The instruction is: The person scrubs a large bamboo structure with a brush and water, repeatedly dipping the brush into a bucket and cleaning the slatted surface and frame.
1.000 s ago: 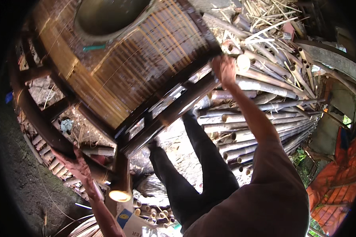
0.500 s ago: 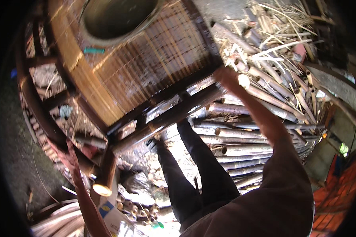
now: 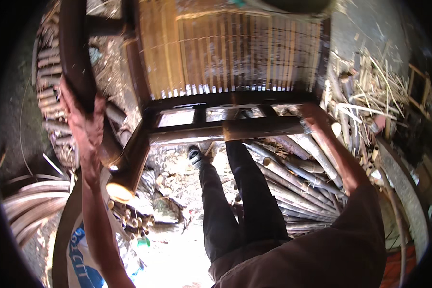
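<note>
A bamboo bench (image 3: 254,48) with a slatted top and dark brown poles stands before me, at the top of the view. My left hand (image 3: 84,117) is closed round a thick dark bamboo pole (image 3: 77,53) on its left side. My right hand (image 3: 316,116) grips the right end of the near bamboo rail (image 3: 192,134), its fingers partly hidden and blurred. A round basin (image 3: 302,4) rests on the slats at the far edge, mostly cut off. Below my left hand, a short bamboo leg (image 3: 125,185) shows its pale cut end.
Long bamboo poles (image 3: 293,194) lie piled on the right, with split strips (image 3: 374,91) beyond them. Short bamboo pieces (image 3: 50,72) are stacked at the left. Bent strips (image 3: 36,201) and a white-and-blue sack (image 3: 84,254) lie at lower left.
The bench has swung clockwise in view, so its near rail lies almost level. The basin has shifted to the upper right. Both hands stay on the poles.
</note>
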### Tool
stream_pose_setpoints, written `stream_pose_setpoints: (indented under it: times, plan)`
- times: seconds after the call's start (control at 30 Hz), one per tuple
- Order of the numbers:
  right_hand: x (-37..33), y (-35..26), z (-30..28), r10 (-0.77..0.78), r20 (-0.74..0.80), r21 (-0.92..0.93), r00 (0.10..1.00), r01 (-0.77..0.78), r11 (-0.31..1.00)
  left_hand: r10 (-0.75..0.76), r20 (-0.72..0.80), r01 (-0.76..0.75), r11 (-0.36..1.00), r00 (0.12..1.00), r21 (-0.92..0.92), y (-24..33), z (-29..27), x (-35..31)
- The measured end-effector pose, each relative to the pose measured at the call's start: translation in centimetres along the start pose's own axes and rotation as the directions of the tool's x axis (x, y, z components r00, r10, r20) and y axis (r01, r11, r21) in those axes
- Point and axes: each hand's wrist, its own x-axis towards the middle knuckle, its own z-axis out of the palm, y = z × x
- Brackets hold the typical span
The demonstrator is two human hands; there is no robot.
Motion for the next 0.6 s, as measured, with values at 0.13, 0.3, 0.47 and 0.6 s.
stream_pose_setpoints:
  times: [0.13,0.3,0.47,0.6]
  plan:
    - [-0.1,7.5,33.5,0.046,0.797,0.278,0.602,-0.434,0.857,-0.121,0.046,0.126,0.983,0.992,-0.136,0.4,0.7,0.6]
    - [-1.8,13.6,44.7,-0.334,0.713,0.174,0.616,0.307,0.936,-0.013,0.018,0.014,0.997,1.000,-0.080,1.0,1.0,1.7]
    - [-5.0,8.9,35.5,-0.351,0.895,-0.418,0.275,0.792,-0.445,0.019,-0.049,-0.017,0.999,0.999,0.031,-0.8,1.3,0.5]
    - [-4.5,13.9,41.4,-0.441,0.895,-0.382,0.067,0.625,-0.681,0.005,-0.056,-0.011,0.995,0.998,-0.097,0.3,1.6,1.6]
